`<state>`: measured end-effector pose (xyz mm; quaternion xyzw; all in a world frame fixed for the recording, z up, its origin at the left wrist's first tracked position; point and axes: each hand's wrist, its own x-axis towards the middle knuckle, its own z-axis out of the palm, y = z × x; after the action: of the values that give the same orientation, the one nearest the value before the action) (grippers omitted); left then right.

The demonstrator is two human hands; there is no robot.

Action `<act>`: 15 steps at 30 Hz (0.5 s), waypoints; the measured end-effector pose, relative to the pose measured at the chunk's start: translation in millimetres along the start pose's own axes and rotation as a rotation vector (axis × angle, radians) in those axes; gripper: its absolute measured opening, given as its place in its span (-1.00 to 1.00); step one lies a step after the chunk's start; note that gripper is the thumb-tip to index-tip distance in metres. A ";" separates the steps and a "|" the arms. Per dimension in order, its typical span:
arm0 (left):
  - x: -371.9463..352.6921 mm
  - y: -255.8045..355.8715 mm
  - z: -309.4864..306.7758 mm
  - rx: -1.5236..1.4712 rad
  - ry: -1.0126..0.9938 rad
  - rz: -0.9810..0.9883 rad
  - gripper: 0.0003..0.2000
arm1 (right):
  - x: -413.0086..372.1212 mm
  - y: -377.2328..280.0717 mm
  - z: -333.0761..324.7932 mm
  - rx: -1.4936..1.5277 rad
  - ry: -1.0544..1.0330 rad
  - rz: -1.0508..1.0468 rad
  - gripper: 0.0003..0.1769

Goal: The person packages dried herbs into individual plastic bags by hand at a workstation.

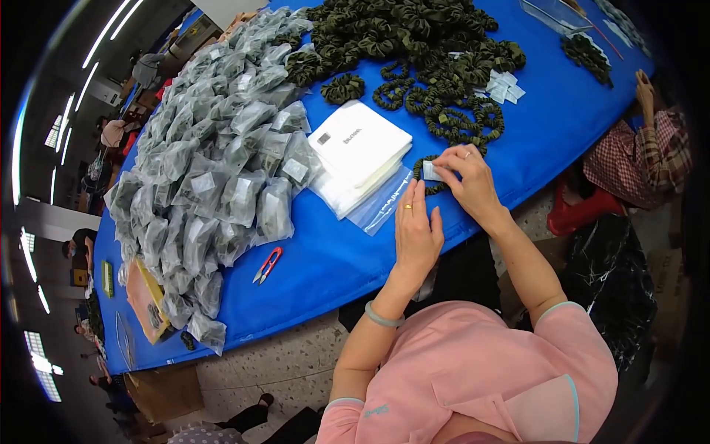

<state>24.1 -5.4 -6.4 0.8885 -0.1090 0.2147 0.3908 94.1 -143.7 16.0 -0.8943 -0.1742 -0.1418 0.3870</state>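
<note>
right hand (475,185): thumb and fingertips pinching white label (431,172) | left hand (418,238): loosely open, fingers extended at scrunchie's edge | dark green scrunchie (433,190): right of stacked plastic bags (373,140)

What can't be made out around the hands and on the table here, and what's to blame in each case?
Head view:
Label at the right hand: any print too small to read.
Scrunchie beside that label: partly hidden by label and hand.
Filled bags: contents blurred by cloudy plastic.
Scrunchie pile: cut off by the top edge.
</note>
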 end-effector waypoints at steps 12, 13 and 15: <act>2.2 -6.7 -4.2 -0.269 0.134 -0.055 -0.48 | -12.3 10.8 16.8 -0.141 -0.157 -0.222 -0.49; -0.7 -11.7 4.7 -0.298 0.154 -0.044 -0.47 | -13.8 15.6 19.4 -0.163 -0.165 -0.222 -0.49; 2.5 -17.9 -14.1 -0.255 0.116 -0.014 -0.40 | -13.5 27.8 22.7 -0.158 -0.163 -0.282 -0.50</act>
<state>28.6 17.0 -8.3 0.8184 -0.1062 0.2474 0.5077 96.3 -147.4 -22.1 -0.8972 -0.3169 -0.1350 0.2764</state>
